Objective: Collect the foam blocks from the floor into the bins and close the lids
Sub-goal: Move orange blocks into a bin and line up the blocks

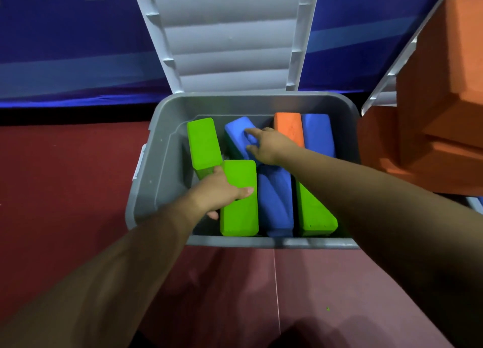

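A grey bin (159, 169) stands on the red floor with its lid (230, 39) swung up at the back. Inside lie several foam blocks in green, blue and orange. My left hand (219, 190) grips a green block (239, 203) at the bin's front left, thumb across its top and fingers round its left side. My right hand (264, 146) reaches to the middle back and presses on a tilted blue block (239, 135), index finger stretched over it. Another green block (203, 143) leans at the back left.
Large orange foam blocks (439, 107) are piled at the right, beside a second raised grey lid (392, 80). A blue banner (78, 46) runs behind the bin. Red carpet (65, 190) spreads to the left and in front.
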### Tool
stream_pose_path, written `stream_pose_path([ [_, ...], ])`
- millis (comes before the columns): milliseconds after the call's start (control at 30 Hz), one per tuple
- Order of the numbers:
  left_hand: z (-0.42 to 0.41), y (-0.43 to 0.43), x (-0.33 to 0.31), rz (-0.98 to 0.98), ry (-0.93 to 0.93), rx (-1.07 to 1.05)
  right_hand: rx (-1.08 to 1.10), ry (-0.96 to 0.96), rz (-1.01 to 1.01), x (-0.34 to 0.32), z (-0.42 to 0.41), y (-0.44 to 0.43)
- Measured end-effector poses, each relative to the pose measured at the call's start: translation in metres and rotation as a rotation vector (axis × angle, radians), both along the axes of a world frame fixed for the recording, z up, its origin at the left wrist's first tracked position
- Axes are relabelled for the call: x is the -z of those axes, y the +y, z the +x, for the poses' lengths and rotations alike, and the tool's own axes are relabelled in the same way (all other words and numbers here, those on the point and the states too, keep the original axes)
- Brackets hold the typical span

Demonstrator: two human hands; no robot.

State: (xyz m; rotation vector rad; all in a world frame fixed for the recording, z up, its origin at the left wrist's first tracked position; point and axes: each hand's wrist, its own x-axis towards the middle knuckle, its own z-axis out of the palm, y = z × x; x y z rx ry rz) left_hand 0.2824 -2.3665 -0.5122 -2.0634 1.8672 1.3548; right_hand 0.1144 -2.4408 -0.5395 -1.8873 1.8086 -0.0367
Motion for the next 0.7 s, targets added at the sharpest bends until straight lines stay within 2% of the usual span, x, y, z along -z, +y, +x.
stream_pose_path([
  [100,0.002,0.002,0.022,0.002,-0.034,0.027,-0.075,0.120,0.025,0.016,0.014,-0.015],
  [233,0.002,0.002,0.042,0.002,-0.112,0.042,-0.032,0.196,0.009,0.024,0.025,-0.015],
  [300,0.001,-0.001,0.050,-0.036,-0.155,0.066,0.020,0.175,-0.062,0.020,0.025,-0.012],
  [433,0.000,-0.008,0.057,-0.067,-0.174,0.082,0.124,0.252,-0.237,0.018,0.027,-0.001],
  [567,-0.004,-0.014,0.058,-0.081,-0.194,0.118,0.127,0.542,-0.263,0.038,0.023,0.010],
  [633,-0.003,-0.015,0.057,-0.092,-0.200,0.130,0.144,0.555,-0.286,0.026,0.017,0.001],
  [700,-0.004,-0.016,0.058,-0.092,-0.201,0.137,0.211,0.500,-0.211,0.018,0.003,-0.010],
])
